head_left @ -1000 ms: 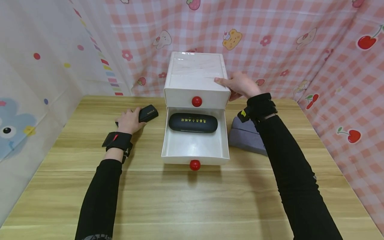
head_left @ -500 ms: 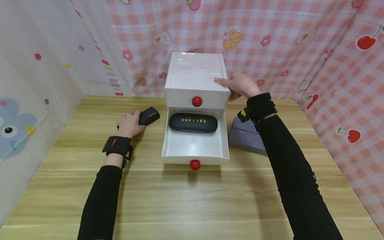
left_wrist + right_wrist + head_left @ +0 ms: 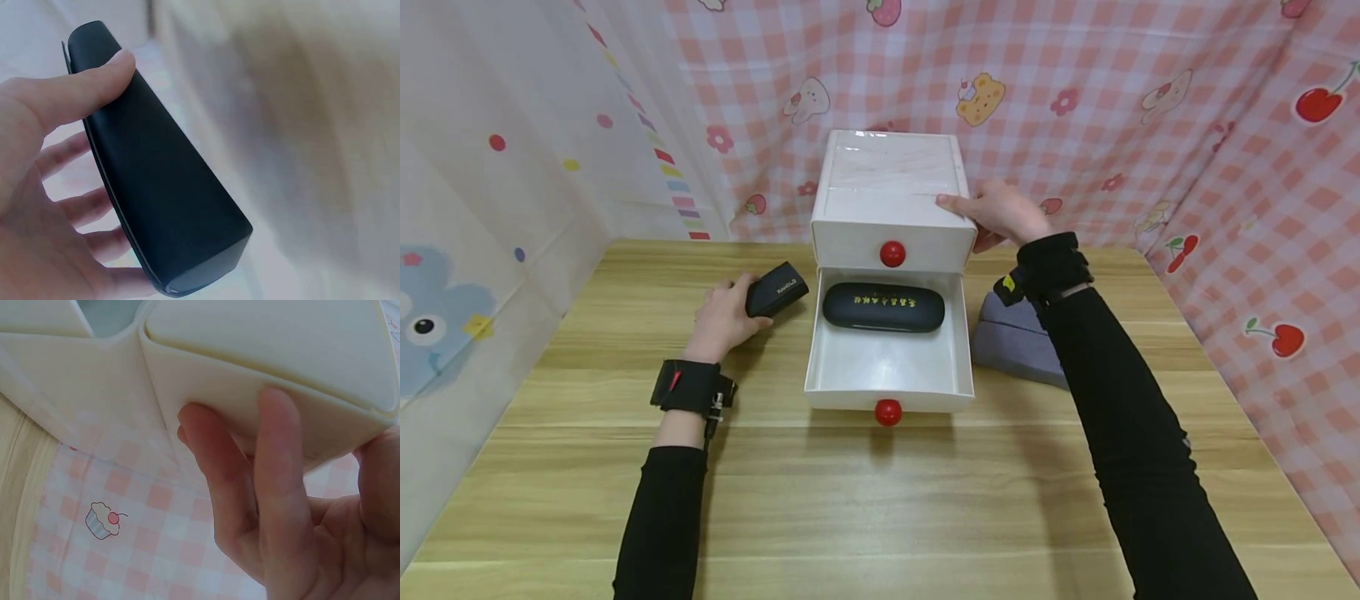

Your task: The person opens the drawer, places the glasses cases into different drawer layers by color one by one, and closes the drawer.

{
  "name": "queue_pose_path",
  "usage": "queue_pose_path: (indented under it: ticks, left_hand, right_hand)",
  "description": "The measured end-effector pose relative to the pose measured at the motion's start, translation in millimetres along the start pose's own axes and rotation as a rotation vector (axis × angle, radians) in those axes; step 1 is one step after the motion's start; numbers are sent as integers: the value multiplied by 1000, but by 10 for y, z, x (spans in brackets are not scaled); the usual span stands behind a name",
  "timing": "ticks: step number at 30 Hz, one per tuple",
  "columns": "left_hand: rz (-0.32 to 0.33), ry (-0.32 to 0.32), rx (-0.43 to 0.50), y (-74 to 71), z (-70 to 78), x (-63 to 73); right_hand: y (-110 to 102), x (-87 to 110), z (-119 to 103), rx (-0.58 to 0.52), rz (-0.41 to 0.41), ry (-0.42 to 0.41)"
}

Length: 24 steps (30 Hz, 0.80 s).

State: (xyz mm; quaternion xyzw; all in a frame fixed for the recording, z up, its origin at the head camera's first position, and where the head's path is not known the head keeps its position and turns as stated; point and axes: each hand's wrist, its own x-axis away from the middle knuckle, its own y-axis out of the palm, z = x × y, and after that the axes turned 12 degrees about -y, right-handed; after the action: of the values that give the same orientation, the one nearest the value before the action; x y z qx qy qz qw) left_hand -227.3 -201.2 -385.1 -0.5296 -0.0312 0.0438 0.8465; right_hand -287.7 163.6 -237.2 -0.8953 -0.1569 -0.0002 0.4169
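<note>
Head view: we judge the step as stowing; left hand (image 3: 724,315) grips a black case (image 3: 777,288) just left of the open lower drawer (image 3: 887,367), which already holds another case (image 3: 883,307). Right hand (image 3: 1000,212) braces the cabinet (image 3: 889,179).

Left wrist: fingers (image 3: 75,94) wrap the case; background blurred.

Right wrist: fingers (image 3: 281,462) press the cabinet's wall; thumb cut off. Next calls for rightward carry.

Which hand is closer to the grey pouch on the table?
Right. The right hand rests on the white drawer box just above the grey pouch; the left hand is across the open drawer.
</note>
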Motion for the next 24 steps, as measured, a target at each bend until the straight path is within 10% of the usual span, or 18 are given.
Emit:
queue_pose_path:
  ticks: [13,24]
  left_hand:
    - [310,142,87,-264,256,346]
    - [448,186,74,-470,480,617]
  right_hand:
    - [-2,6,-6,10,1,-6]
    - [1,8,-1,7,0,-2]
